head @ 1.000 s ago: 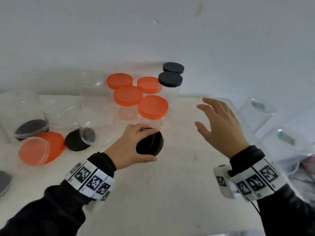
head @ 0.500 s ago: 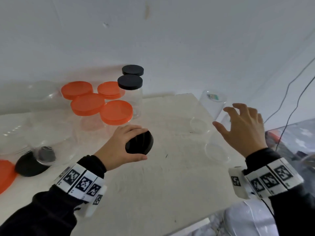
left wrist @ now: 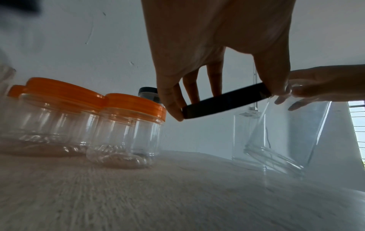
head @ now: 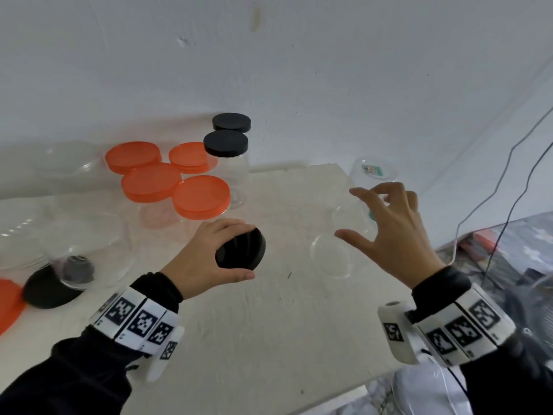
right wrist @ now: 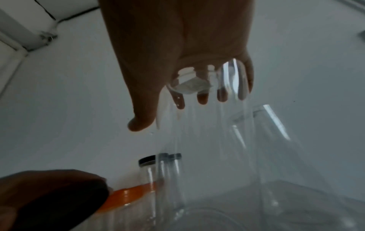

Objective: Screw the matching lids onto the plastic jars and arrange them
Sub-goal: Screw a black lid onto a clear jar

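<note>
A white wall backs the pale table (head: 269, 339), where orange-lidded jars (head: 201, 196) and two black-lidded ones cluster toward the far left. Our left hand (head: 197, 262) pinches a black lid (head: 241, 249) by its rim, tilted, above the table's middle. The clear open jar (head: 344, 235) that we judge it fits stands at the right edge, leaning, its long axis tipped. Our right hand (head: 392, 232) is nearer, its fingers spread around the jar's top; whether they touch it we cannot tell. The lid must travel toward that edge.
</note>
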Demonstrator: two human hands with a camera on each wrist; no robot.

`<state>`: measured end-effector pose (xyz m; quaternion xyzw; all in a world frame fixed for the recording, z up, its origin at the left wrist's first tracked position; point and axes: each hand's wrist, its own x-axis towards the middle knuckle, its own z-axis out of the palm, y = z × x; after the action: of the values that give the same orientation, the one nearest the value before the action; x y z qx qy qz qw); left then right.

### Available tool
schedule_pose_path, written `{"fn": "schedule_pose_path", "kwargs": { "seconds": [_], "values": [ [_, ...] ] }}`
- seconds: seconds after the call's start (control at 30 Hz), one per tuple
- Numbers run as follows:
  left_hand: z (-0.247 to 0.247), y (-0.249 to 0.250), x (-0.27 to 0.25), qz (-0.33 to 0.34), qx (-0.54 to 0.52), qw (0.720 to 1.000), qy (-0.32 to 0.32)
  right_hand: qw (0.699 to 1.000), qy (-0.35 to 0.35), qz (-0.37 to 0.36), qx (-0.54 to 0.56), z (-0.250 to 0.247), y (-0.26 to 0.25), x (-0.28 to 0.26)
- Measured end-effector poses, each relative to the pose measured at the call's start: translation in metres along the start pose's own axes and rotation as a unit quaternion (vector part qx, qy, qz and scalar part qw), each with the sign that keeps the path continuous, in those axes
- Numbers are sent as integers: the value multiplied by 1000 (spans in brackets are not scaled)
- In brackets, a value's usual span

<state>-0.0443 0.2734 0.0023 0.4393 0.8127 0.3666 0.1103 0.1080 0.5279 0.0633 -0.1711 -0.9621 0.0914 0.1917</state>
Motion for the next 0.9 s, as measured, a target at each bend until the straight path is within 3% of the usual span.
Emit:
{"fn": "schedule_pose_path", "kwargs": {
  "seconds": [0.2, 0.3, 0.67, 0.9],
  "values": [
    [-17, -3, -14, -22, 1, 998, 61, 984, -69, -67, 152, 3, -35, 10],
    [-28, -8, -28, -45, 5, 995, 87, 978, -103, -101, 150, 13, -46, 14],
    [-63, -18, -89, -93, 38, 978, 181, 948, -100, -149, 263, 47, -86, 23],
    [-79, -21, -120, -117, 60, 964, 230, 940, -147, -205, 231, 66, -110, 23]
  ]
}}
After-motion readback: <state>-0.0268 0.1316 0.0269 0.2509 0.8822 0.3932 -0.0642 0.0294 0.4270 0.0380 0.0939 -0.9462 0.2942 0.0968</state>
